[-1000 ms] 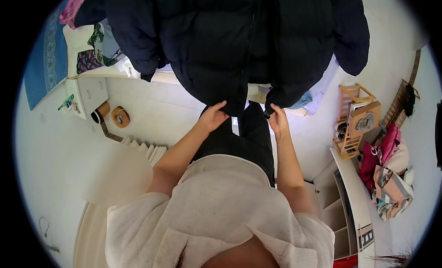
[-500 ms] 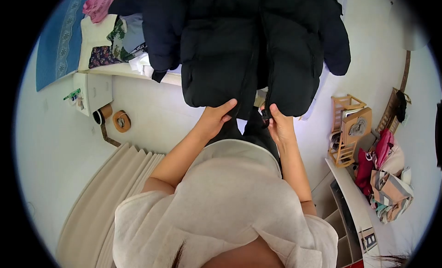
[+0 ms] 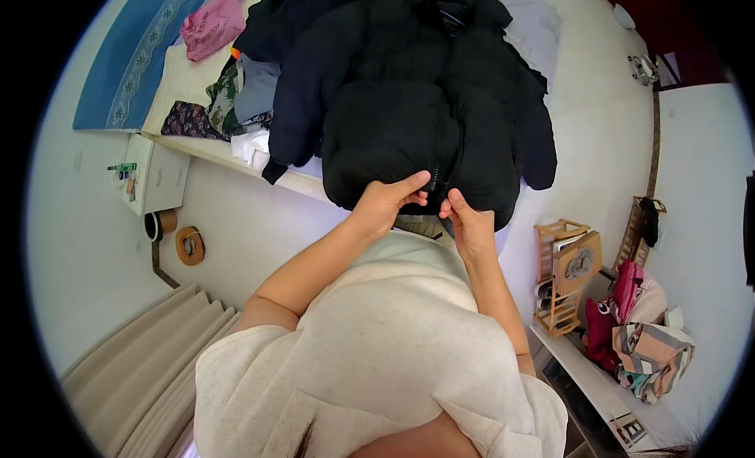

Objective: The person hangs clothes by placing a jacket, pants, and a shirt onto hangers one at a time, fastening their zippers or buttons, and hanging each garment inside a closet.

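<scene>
A black padded jacket (image 3: pixel 385 131) lies front up over the edge of the bed, its collar away from me and its hem toward my body. My left hand (image 3: pixel 387 204) is closed on the hem beside the left edge of the front zip, thumb on top. Just to its right, my right hand (image 3: pixel 473 223) pinches the other front edge near the bottom of the zip (image 3: pixel 448 155). The two front edges lie close together between my hands. Fingers under the fabric are partly hidden, and I cannot tell whether the zip ends are joined.
On the bed, left of the jacket, lie a pink cloth (image 3: pixel 212 27), folded clothes (image 3: pixel 255 92) and a blue patterned cover (image 3: pixel 130 72). A white cabinet (image 3: pixel 167 175) stands at the left. Wooden racks (image 3: pixel 560 320) and a pile of fabrics (image 3: pixel 653 348) are at the right.
My hands have come closer together, bringing the jacket's two front edges near each other. The view has shifted, showing more of the jacket's collar and the bed.
</scene>
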{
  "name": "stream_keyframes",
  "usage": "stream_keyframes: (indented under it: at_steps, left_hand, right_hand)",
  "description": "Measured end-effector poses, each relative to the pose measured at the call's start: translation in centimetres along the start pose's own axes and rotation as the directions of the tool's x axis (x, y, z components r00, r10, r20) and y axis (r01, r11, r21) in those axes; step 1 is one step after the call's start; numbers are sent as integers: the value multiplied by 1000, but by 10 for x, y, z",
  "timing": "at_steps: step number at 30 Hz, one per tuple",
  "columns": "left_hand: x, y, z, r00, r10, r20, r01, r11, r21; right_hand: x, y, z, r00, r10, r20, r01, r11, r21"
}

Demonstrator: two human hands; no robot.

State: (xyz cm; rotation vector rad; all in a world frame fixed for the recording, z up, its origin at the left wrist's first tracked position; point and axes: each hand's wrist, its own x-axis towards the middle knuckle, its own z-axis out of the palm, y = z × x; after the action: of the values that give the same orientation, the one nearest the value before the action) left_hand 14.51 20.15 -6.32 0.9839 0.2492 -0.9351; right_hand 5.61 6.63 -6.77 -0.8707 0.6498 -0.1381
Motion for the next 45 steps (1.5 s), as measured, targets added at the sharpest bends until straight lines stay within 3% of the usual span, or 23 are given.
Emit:
stream_keyframes:
  at_steps: [5,11,23,29,33,35,38,41,45]
  left_hand:
    - [11,-7,-1,998,-42,50,44,998,-39]
    - [22,-7,7,997,59,41,-59,998,1]
    - [23,-8,10,998,-16,-53,21,995,96]
    - [16,-8,-2,999,-27,-20,30,980,196]
    - [16,-8,-18,989,-148,16,127,896,424]
    - [14,-6,-20,985,-170,-8,157,888,433]
    - [20,-4,-22,984,-119,133,89,974,207]
    - [27,-9,-35,966,-228,121,205,963,177]
    - [32,-12,-43,952,-267,152,228,946,232]
  right_hand:
    - [3,2,0,999,-35,-5,35,999,38]
    - [7,5,4,998,-38,-58,41,997,59]
    - [10,9,12,986,-31,-166,52,991,122]
    - [11,13,15,982,-65,-178,81,993,83]
    - [18,20,14,978,-89,-188,105,991,79]
    - [20,20,17,976,-8,-216,32,994,108]
    - [22,22,23,985,18,-174,5,991,133]
    - [18,30,26,985,29,-169,0,986,167]
    - [14,37,29,960,60,-273,-13,985,171]
